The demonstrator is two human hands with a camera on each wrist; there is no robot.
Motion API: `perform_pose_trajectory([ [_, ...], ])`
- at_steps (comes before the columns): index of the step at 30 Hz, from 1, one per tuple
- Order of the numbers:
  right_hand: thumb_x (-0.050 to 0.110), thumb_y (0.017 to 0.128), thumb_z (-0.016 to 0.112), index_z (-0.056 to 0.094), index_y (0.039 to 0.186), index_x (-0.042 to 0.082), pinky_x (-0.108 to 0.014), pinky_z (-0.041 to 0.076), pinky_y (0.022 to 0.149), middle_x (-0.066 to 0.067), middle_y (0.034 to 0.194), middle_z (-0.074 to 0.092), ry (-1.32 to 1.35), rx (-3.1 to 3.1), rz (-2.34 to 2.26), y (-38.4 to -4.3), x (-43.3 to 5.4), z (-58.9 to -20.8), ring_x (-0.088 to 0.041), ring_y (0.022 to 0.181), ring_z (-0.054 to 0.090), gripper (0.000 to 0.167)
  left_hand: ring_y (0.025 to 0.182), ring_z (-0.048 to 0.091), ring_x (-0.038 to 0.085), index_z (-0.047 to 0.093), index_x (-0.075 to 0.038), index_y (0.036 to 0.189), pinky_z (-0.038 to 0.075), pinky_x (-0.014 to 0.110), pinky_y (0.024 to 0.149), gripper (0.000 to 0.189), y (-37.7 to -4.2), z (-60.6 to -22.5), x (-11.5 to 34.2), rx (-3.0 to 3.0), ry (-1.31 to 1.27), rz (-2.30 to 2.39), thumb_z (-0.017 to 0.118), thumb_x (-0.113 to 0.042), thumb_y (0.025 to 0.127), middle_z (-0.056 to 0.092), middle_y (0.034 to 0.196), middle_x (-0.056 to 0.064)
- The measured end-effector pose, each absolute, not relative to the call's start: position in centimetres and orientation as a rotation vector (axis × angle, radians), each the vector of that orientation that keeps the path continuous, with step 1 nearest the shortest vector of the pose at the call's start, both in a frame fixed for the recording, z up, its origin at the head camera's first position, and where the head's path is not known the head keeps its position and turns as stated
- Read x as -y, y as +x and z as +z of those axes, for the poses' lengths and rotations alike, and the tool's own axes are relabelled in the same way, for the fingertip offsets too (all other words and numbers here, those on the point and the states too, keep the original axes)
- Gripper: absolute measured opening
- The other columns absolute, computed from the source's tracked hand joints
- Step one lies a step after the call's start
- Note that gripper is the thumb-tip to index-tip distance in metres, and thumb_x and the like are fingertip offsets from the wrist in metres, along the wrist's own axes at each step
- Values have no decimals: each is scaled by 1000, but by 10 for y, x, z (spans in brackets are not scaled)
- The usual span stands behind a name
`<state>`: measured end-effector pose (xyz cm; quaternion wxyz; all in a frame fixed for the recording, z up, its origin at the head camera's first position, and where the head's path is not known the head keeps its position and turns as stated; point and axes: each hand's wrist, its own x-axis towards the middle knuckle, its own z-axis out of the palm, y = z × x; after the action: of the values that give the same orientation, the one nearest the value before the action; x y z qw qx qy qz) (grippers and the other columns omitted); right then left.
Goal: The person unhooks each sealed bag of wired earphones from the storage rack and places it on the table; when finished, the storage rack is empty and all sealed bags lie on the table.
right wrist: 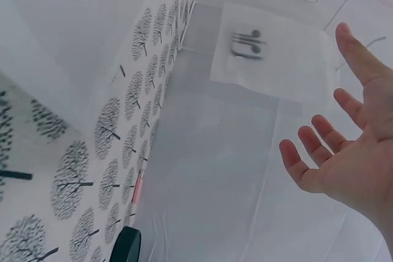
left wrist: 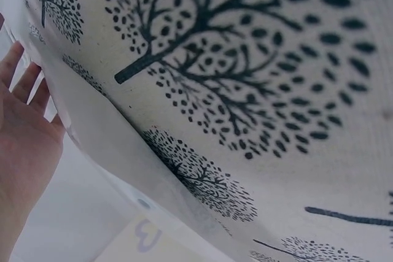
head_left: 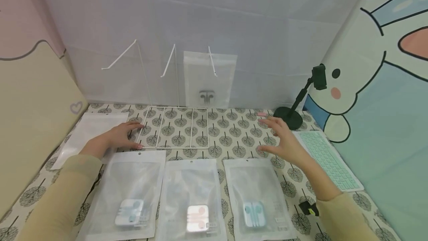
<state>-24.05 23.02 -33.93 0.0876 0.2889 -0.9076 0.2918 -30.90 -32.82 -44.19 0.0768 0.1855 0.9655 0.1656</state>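
Observation:
My left hand (head_left: 117, 137) has its fingers spread, fingertips right by the left side of the white wire display rack (head_left: 208, 129); nothing is in its grasp. My right hand (head_left: 285, 142) is held over the cloth right of the rack, fingers apart, holding nothing. A frosted pouch (head_left: 194, 73) with earphones showing through hangs from the rack's right hook. Along the front lie a left pouch (head_left: 133, 177), a middle pouch (head_left: 190, 181) and a right pouch (head_left: 255, 181), each with a small earphone case inside. Another white pouch (head_left: 95, 124) lies partly beneath my left arm.
The left hook (head_left: 120, 54) and middle hook (head_left: 168, 60) hold no pouch. A black phone stand (head_left: 291, 116) stands at the back right, with a mint-green keyboard (head_left: 329, 161) in front of it. A small pink item (head_left: 262, 114) lies beside the stand. Tree-patterned cloth covers the table.

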Motion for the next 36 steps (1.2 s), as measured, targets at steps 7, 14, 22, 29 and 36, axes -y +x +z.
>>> perform_pose_trajectory([
  [7,15,75,80,39,143,14,-50,43,100,-13,149,29,950,2576,973,-280,-208,-326,-33,133,35,80,134,22,52,38,-5,143,25,70,102,96,-307,-436,325,-2874,559,505,72,-60,72,25,149,26],
  [14,14,80,76,36,145,13,-50,31,111,-9,154,23,939,2532,1196,-321,-191,-314,-28,142,20,76,134,21,53,38,-5,143,24,70,102,95,-308,-437,325,-2873,564,507,72,-59,72,25,149,26],
  [22,2,83,70,39,141,-1,-47,31,112,-17,152,25,919,2448,1427,-336,-161,-295,-30,142,22,66,134,21,53,38,-4,143,24,70,102,95,-309,-439,329,-2873,575,507,72,-58,73,25,149,26],
  [29,1,85,67,40,139,-3,-45,30,112,-19,152,24,878,2427,1597,-360,-148,-303,-30,140,25,61,133,22,53,39,-4,143,24,69,103,95,-309,-439,329,-2877,594,507,73,-57,73,26,149,27],
  [36,0,86,65,44,136,-3,-46,31,112,-15,150,31,861,2382,1735,-379,-141,-312,-30,136,33,54,134,22,52,39,-4,142,25,69,103,95,-311,-442,330,-2881,597,509,73,-58,72,26,149,26],
])
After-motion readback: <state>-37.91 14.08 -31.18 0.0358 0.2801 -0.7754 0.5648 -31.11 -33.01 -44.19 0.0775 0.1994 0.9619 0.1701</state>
